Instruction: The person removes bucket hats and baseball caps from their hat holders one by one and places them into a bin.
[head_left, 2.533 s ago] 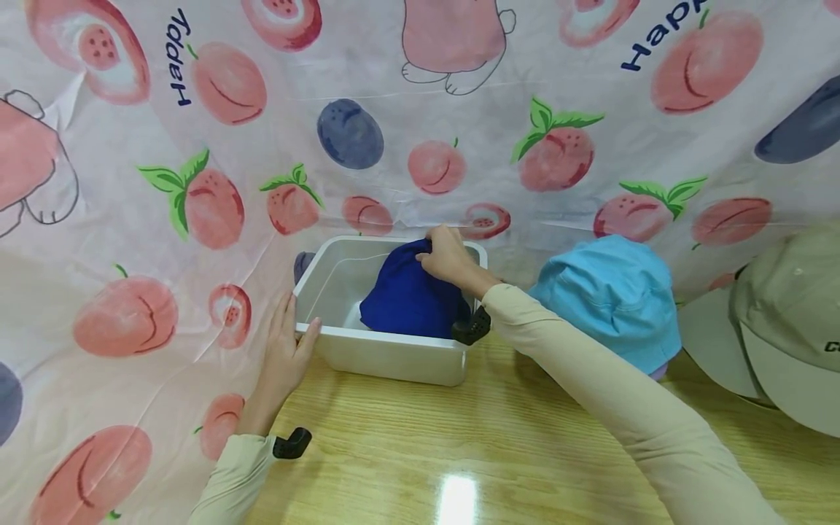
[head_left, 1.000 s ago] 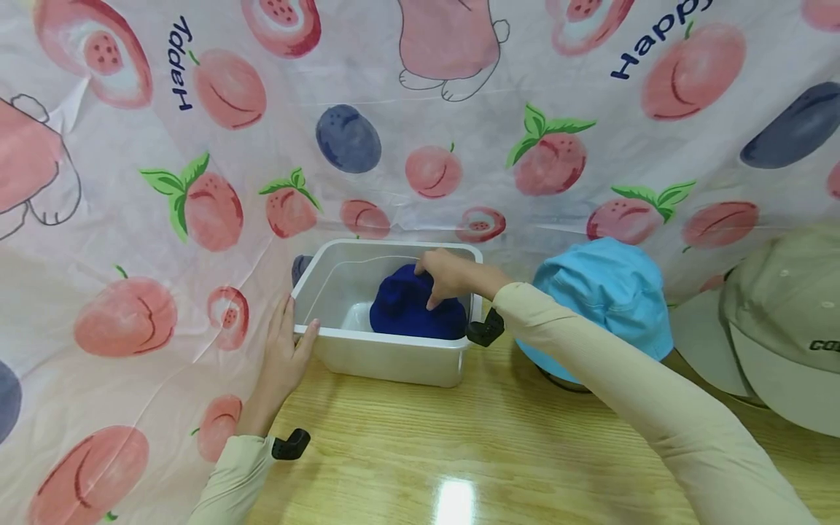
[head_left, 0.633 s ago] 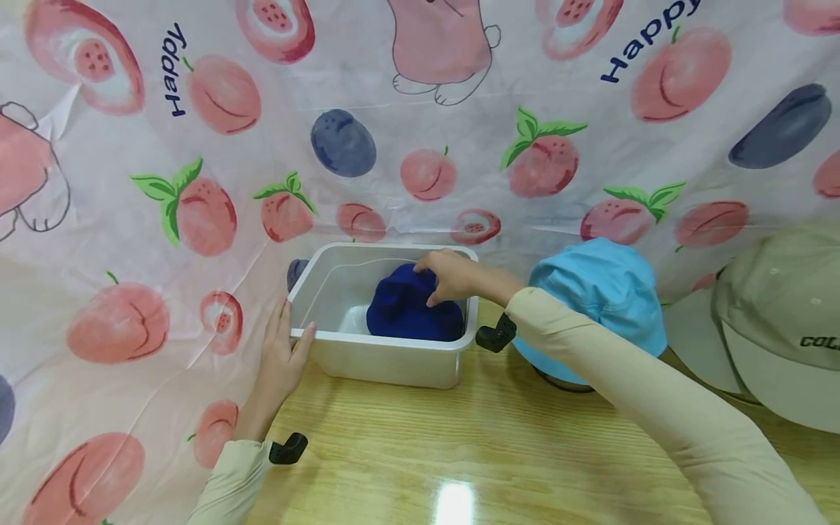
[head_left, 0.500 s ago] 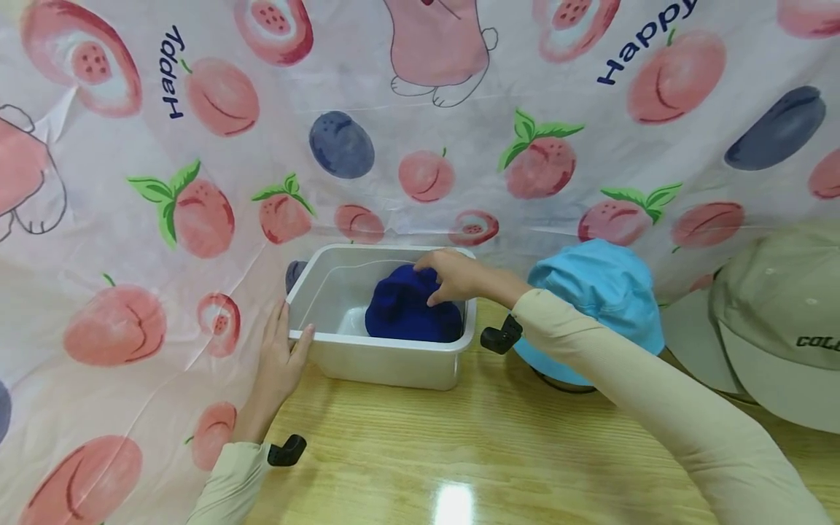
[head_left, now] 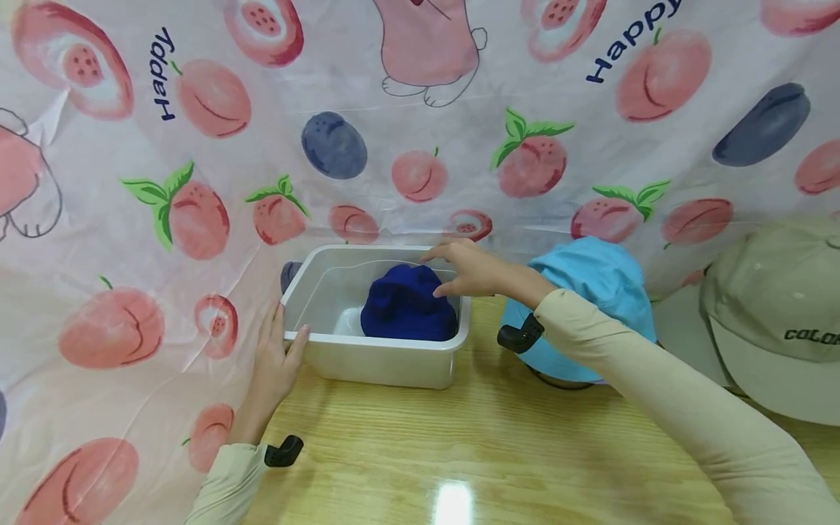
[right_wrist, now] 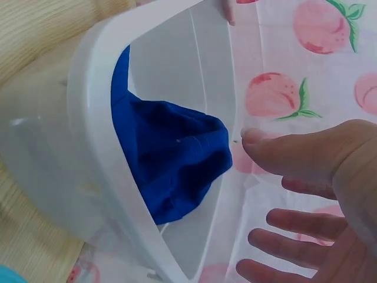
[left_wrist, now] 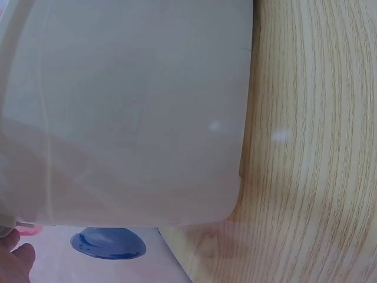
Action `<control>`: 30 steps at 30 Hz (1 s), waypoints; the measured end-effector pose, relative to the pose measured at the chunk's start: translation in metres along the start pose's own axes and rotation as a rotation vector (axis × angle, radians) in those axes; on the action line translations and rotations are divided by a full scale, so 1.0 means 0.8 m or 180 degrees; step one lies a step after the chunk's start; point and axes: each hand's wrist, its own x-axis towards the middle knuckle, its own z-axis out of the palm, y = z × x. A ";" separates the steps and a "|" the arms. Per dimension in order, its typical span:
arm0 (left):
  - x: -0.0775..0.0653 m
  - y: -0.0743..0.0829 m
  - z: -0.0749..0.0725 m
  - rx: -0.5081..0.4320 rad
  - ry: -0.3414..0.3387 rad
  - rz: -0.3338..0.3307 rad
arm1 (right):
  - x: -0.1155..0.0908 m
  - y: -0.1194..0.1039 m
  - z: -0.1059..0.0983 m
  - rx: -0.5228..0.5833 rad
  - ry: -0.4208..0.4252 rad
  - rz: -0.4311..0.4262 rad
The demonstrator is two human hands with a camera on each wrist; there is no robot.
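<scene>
A dark blue cloth hat lies crumpled in the right half of a white plastic bin. Above the bin's right end, my right hand has its fingers spread and holds nothing. The right wrist view shows its thumb apart from the fingers, beside the blue hat and away from the rim. My left hand rests on the bin's front left corner, straight fingers along the left side and thumb at the front rim. In the left wrist view, only fingertips show beside the bin wall.
A light blue bucket hat stands right of the bin, partly behind my right forearm. Farther right sits a khaki cap with dark lettering. A fruit-print cloth hangs behind the wooden table and along its left.
My right hand gripped the blue hat's raised top, then let it go. The hat sank lower in the bin, and the hand has drawn up and right. My left hand stays at the corner.
</scene>
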 end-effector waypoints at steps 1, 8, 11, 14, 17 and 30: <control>0.000 0.000 0.000 -0.0004 0.0006 -0.0001 | -0.002 0.001 -0.002 -0.0028 0.0019 0.0007; 0.003 0.003 -0.001 0.0005 0.0013 0.0022 | -0.021 0.007 -0.014 -0.0182 0.0161 -0.0022; 0.004 0.004 -0.001 0.0014 0.0017 0.0032 | -0.030 0.010 -0.019 -0.0194 0.0196 -0.0026; 0.003 0.003 0.000 0.0028 0.0026 0.0057 | -0.039 0.012 -0.022 -0.0172 0.0231 -0.0001; 0.000 0.004 -0.001 0.0042 0.0041 0.0066 | -0.046 0.013 -0.025 -0.0128 0.0263 0.0037; -0.001 0.006 -0.001 0.0043 0.0022 0.0030 | -0.073 0.023 -0.040 -0.0230 0.0430 0.0189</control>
